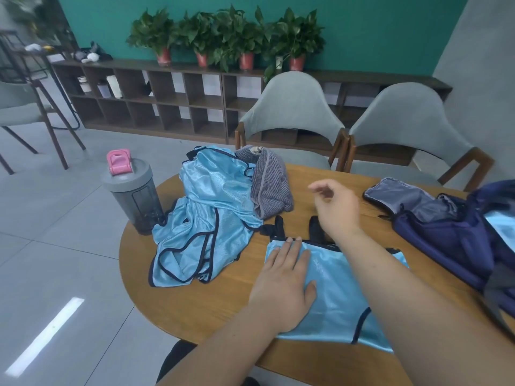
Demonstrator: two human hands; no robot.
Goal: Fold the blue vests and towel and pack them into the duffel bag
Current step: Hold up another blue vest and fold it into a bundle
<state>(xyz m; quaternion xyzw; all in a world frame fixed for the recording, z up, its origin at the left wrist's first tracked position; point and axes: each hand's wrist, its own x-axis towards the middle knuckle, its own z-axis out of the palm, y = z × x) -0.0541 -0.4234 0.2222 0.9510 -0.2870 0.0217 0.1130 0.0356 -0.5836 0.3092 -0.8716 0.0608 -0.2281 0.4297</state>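
A light blue vest [338, 296] with dark trim lies flat on the round wooden table [223, 305] in front of me. My left hand [284, 285] presses flat on its left part, fingers straight. My right hand [335, 207] hovers above the vest's far edge with loosely curled fingers, holding nothing. A crumpled heap of more blue vests [206, 218] lies to the left. A grey striped towel [269, 182] sits bunched behind that heap. The navy duffel bag [446, 232] lies open at the right, with a bit of blue cloth [501, 227] showing inside.
A grey shaker bottle [133, 193] with a pink cap stands at the table's left edge. Two grey chairs [292, 118] are pushed in at the far side. Dark low shelves [156, 101] with potted plants [223, 37] line the teal wall.
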